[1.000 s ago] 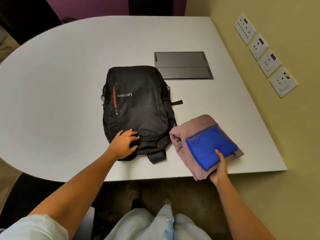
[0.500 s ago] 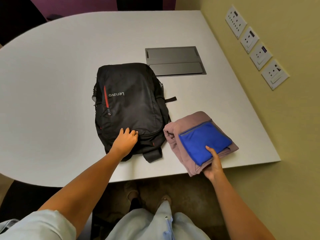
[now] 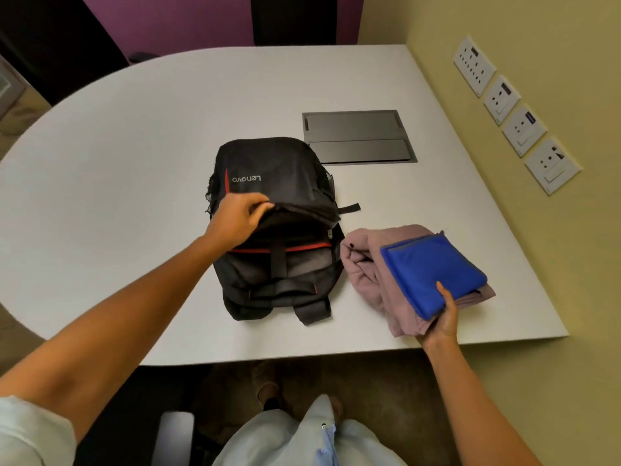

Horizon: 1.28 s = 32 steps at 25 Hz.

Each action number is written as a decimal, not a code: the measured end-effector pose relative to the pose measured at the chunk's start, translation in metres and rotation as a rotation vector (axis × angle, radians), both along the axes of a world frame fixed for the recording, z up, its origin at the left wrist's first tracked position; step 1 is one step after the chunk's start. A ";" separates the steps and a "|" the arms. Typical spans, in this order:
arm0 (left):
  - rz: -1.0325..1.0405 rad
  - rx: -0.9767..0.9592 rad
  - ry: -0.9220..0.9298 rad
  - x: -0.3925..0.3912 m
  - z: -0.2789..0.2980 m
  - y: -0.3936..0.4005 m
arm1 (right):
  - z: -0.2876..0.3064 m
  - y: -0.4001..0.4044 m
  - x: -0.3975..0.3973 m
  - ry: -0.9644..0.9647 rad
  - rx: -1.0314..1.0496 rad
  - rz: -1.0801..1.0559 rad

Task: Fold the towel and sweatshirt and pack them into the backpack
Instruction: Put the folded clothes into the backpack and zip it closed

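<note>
A black backpack point(image 3: 268, 169) with a red trim lies flat on the white table point(image 3: 134, 163), its top toward me. My left hand point(image 3: 237, 218) grips the front flap and holds it lifted, so the main compartment gapes and its grey lining shows. To the right lies a folded mauve sweatshirt point(image 3: 366, 264) with a folded blue towel point(image 3: 433, 267) stacked on it. My right hand point(image 3: 443, 317) grips the near edge of this stack, thumb on the towel, fingers hidden underneath.
A grey flip-lid cable box point(image 3: 356, 136) is set into the table behind the backpack. A yellow wall with several socket plates point(image 3: 514, 112) runs along the right. The table's near edge is just below the stack, and my legs show under it.
My left hand has pulled the backpack's front flap up and back, opening the main compartment. My right hand keeps its hold on the sweatshirt and towel stack.
</note>
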<state>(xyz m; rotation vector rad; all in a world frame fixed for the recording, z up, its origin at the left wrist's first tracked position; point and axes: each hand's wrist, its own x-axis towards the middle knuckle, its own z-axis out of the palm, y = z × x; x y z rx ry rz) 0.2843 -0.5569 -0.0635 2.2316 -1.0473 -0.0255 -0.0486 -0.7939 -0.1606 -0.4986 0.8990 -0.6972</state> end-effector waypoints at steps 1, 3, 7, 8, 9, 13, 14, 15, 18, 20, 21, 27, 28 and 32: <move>0.034 -0.017 -0.011 0.007 0.013 -0.006 | 0.007 0.001 0.006 -0.037 -0.002 -0.005; 0.101 -0.051 -0.016 0.018 0.033 -0.019 | 0.025 0.004 0.020 -0.119 0.023 0.001; 0.191 -0.113 0.018 0.031 0.057 -0.040 | 0.055 0.015 0.052 -0.241 0.066 0.066; 0.207 -0.120 0.026 0.032 0.060 -0.045 | 0.061 0.021 0.060 -0.257 0.095 0.093; 0.219 -0.126 0.033 0.032 0.063 -0.048 | 0.064 0.029 0.067 -0.263 0.114 0.139; 0.254 -0.161 0.039 0.032 0.074 -0.055 | 0.064 0.073 0.088 -0.083 0.084 0.298; 0.255 -0.169 0.036 0.034 0.076 -0.055 | 0.060 0.081 0.091 -0.025 0.059 0.290; 0.249 -0.169 0.028 0.035 0.079 -0.056 | 0.056 0.086 0.094 0.039 0.039 0.267; 0.200 -0.145 -0.001 0.034 0.084 -0.059 | 0.055 0.097 0.111 0.182 0.058 0.190; 0.173 -0.162 0.002 0.032 0.085 -0.061 | 0.062 0.102 0.131 0.171 0.041 0.171; 0.167 -0.181 0.008 0.031 0.086 -0.062 | 0.068 0.104 0.143 0.115 0.037 0.168; 0.157 -0.239 -0.030 0.045 0.101 -0.062 | 0.063 0.135 0.197 0.261 -0.070 0.061; 0.126 -0.223 -0.040 0.045 0.099 -0.060 | 0.056 0.140 0.196 0.464 -0.169 0.095; 0.030 -0.165 -0.081 0.038 0.085 -0.050 | 0.027 0.134 0.173 1.055 -0.928 0.163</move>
